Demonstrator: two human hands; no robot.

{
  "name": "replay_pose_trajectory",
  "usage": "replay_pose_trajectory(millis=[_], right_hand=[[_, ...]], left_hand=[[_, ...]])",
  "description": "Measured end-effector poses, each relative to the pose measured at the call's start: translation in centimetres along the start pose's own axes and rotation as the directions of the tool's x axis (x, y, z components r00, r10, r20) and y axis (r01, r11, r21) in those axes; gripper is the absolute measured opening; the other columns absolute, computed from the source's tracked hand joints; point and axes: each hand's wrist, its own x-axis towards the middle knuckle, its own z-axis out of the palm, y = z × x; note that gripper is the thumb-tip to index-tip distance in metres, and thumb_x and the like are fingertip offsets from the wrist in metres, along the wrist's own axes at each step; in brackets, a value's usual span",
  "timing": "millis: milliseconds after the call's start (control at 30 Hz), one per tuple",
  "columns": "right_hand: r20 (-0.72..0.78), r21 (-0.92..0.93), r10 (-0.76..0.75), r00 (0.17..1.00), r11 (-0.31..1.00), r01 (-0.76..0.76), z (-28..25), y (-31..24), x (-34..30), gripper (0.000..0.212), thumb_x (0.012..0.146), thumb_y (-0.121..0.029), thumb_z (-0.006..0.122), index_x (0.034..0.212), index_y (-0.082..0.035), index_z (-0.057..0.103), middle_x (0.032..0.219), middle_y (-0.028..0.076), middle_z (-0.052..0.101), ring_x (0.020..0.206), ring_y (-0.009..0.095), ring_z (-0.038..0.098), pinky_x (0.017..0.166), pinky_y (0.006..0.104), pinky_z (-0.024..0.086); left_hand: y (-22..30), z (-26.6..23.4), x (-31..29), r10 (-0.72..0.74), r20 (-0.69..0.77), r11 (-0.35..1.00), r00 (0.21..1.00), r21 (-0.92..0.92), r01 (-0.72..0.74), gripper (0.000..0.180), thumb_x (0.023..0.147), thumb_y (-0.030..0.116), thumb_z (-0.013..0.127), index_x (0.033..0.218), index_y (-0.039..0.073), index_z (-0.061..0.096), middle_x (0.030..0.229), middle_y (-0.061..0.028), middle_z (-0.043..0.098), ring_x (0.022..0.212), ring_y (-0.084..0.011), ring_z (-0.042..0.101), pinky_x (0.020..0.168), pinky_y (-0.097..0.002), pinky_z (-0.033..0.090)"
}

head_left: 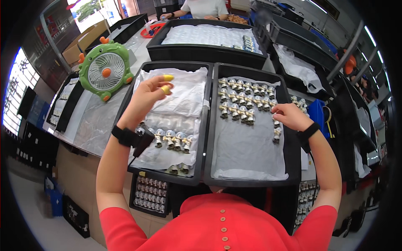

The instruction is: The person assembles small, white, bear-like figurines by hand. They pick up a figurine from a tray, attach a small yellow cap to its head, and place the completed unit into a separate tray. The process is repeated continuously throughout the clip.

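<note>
My left hand hovers over the white-lined left tray. Yellow covers sit on two of its fingertips, which are apart with nothing visible between them. Small white-and-gold figurines lie in a row across the lower part of that tray, under my left wrist. My right hand is at the right side of the right tray, its fingertips pinched on a small figurine that they partly cover. Another figurine lies just below. Several rows of figurines fill the top of this tray.
A green animal-shaped fan stands left of the trays. Beyond them is a larger black tray with wrapped items, and a person behind it. A blue bin is at the right. More figurines fill a tray below the table.
</note>
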Motion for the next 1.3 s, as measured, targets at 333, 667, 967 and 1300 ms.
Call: replay_pose_trajectory(millis=[333, 667, 967, 1300], right_hand=[[0.305, -0.599, 0.219, 0.927, 0.8, 0.008, 6.1, 1.9, -0.9, 0.051, 0.056, -0.026, 0.079, 0.098, -0.005, 0.06, 0.101, 0.019, 0.059, 0.095, 0.033, 0.06, 0.081, 0.0397, 0.05], [0.43, -0.597, 0.218, 0.876, 0.797, 0.094, 7.8, 2.9, 1.7, 0.025, 0.06, -0.017, 0.07, 0.079, 0.0, 0.064, 0.087, 0.02, 0.06, 0.091, 0.033, 0.059, 0.078, 0.0387, 0.05], [-0.273, 0.327, -0.234, 0.933, 0.89, 0.319, 4.7, -10.3, -1.1, 0.024, 0.069, -0.002, 0.067, 0.089, 0.001, 0.054, 0.111, 0.012, 0.051, 0.067, 0.012, 0.057, 0.063, 0.0222, 0.047], [-0.418, 0.526, -0.283, 0.863, 0.699, 0.484, 8.1, -8.6, 0.6, 0.049, 0.072, 0.005, 0.066, 0.116, -0.005, 0.048, 0.116, 0.009, 0.046, 0.087, 0.013, 0.058, 0.075, 0.0253, 0.049]], left_hand=[[2.8, 17.3, -2.8, 0.013, 0.529, 0.843, 0.849, -0.463, 0.275, 0.028, 0.086, 0.013, 0.059, 0.111, 0.002, 0.057, 0.097, -0.0065, 0.063, 0.088, -0.013, 0.059, 0.079, -0.026, 0.046], [1.4, 17.2, -1.3, -0.062, 0.454, 0.778, 0.889, -0.536, 0.328, 0.026, 0.086, 0.012, 0.057, 0.111, 0.005, 0.056, 0.096, -0.0035, 0.062, 0.084, -0.0087, 0.058, 0.074, -0.0223, 0.045], [-0.3, 16.3, -1.2, -0.207, 0.382, 0.622, 0.901, -0.659, 0.422, 0.035, 0.09, 0.018, 0.052, 0.124, 0.01, 0.047, 0.107, 0.0004, 0.053, 0.098, -0.0087, 0.05, 0.088, -0.0271, 0.039], [-1.5, 15.8, -1.3, -0.148, 0.249, 0.699, 0.957, -0.658, 0.279, 0.055, 0.082, 0.003, 0.058, 0.133, 0.003, 0.035, 0.115, -0.0076, 0.049, 0.1, -0.0131, 0.052, 0.083, -0.0249, 0.044]])
